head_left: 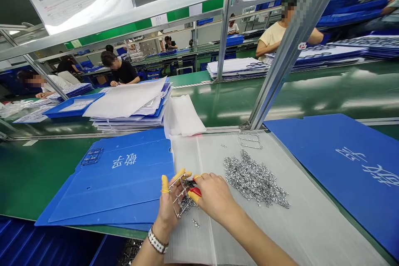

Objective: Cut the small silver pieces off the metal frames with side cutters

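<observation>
My left hand (171,199), with yellow finger covers, holds up a small silvery sprue frame (178,208) by its edge. My right hand (215,197) grips red-handled nippers (195,191), whose dark jaws reach into the frame. Most of the nippers is hidden by the fingers. Below the frame, a small heap of shiny silver pieces (188,203) lies on the white sheet (199,241), with a few loose pieces (195,223) nearer to me. To the right of my hands lies a much larger pile of silver pieces (254,178).
Another bare sprue frame (250,140) lies behind the big pile. A dark frame (92,156) rests on blue plastic sheets (124,187) at left; another blue sheet (336,149) is at right. Stacked papers and trays (131,108) stand behind. A metal post (280,58) rises ahead. Co-workers sit beyond.
</observation>
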Motion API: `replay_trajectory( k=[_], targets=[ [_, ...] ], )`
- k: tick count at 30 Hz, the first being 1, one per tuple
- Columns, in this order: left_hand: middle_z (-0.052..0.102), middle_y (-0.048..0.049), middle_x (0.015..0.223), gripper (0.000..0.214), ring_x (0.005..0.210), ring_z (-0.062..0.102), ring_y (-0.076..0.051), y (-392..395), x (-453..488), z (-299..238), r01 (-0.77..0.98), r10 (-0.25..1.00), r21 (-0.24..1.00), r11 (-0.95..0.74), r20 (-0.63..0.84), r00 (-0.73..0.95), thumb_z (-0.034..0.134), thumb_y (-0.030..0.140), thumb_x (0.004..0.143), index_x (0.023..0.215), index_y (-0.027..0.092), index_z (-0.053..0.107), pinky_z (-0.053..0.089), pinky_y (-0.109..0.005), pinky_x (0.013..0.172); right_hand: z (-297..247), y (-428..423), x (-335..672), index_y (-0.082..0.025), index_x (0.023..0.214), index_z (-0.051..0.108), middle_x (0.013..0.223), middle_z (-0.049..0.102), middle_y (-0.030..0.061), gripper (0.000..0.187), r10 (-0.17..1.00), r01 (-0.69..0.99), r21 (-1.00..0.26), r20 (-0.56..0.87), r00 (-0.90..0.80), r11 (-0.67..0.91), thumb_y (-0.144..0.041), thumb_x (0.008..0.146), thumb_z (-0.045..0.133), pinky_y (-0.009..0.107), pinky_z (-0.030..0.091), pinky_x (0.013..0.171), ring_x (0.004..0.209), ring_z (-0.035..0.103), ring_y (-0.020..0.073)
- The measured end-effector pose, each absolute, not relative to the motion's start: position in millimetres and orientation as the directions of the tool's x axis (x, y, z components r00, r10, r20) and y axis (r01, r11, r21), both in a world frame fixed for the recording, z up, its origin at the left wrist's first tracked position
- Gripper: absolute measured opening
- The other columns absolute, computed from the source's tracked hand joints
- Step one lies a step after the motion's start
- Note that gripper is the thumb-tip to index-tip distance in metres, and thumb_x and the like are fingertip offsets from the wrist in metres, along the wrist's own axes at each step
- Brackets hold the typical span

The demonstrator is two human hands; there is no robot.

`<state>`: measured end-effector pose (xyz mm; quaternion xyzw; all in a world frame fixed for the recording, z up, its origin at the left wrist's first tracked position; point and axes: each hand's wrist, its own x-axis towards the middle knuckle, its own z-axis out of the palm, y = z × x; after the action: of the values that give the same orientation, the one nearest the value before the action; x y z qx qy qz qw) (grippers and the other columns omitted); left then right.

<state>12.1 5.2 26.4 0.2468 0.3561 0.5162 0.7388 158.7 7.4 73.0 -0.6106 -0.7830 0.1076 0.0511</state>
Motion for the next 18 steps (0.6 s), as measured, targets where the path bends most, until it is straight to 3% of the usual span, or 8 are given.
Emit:
replay_trajectory(
  k=[10, 18],
  targets=[
    [0.061, -0.0110, 0.123, 0.068, 0.121, 0.048, -0.027, 4.3, 11.6, 25.4, -0.543, 0.948, 0.777, 0.317, -0.243, 0.205, 0.025, 0.065, 0.085, 0.119, 0.018, 0.060, 0.031, -0.039, 0.104, 72.8, 7.6, 159.5, -0.019, 0.091, 0.063, 0.090, 0.067, 0.0097, 0.026, 0.964, 0.942, -0.231, -0.049, -0.260, 0.242, -0.041, 0.083, 0.050, 0.035, 0.041, 0.070, 0.084, 0.061, 0.0253],
    [0.061, -0.0104, 0.123, 0.065, 0.121, 0.047, -0.026, 3.3, 10.8, 20.8, -0.524, 0.952, 0.794, 0.306, -0.239, 0.193, 0.028, 0.064, 0.086, 0.119, 0.018, 0.060, 0.030, -0.038, 0.104, 72.7, 5.8, 153.4, -0.017, 0.089, 0.063, 0.085, 0.066, 0.0099, 0.017, 0.964, 0.955, -0.142, -0.032, -0.266, 0.259, -0.030, 0.082, 0.055, 0.034, 0.041, 0.067, 0.082, 0.062, 0.0259]
  ],
)
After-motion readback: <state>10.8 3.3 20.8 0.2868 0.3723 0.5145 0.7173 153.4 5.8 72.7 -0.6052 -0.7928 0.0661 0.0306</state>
